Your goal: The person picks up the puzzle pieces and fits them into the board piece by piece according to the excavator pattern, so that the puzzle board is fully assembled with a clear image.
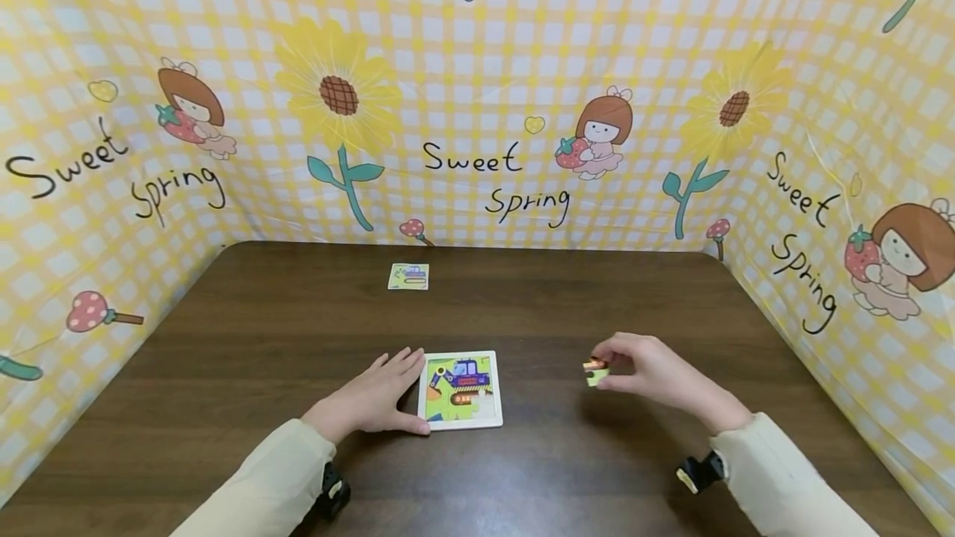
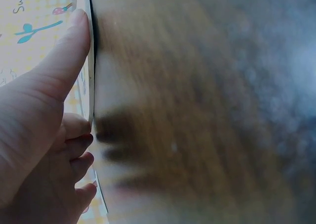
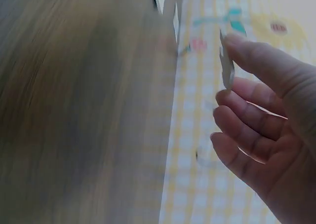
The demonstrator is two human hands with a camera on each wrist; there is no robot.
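Observation:
A white-framed jigsaw puzzle (image 1: 460, 385) with a purple excavator picture lies on the table. Pale backing shows at the lower right of its picture. My left hand (image 1: 376, 392) rests along the frame's left side, fingers spread toward the top left corner and thumb at the bottom left one. In the left wrist view the thumb (image 2: 66, 54) touches the frame's edge. To the right of the puzzle, above the table, my right hand (image 1: 645, 371) pinches a puzzle piece (image 1: 595, 373), green and orange. The right wrist view shows this piece (image 3: 226, 63) edge-on between thumb and fingers.
Farther back on the brown wooden table (image 1: 552, 297) lies a small picture card (image 1: 409, 276) with a similar excavator. A yellow checked cloth (image 1: 477, 89) walls the table at the back and both sides.

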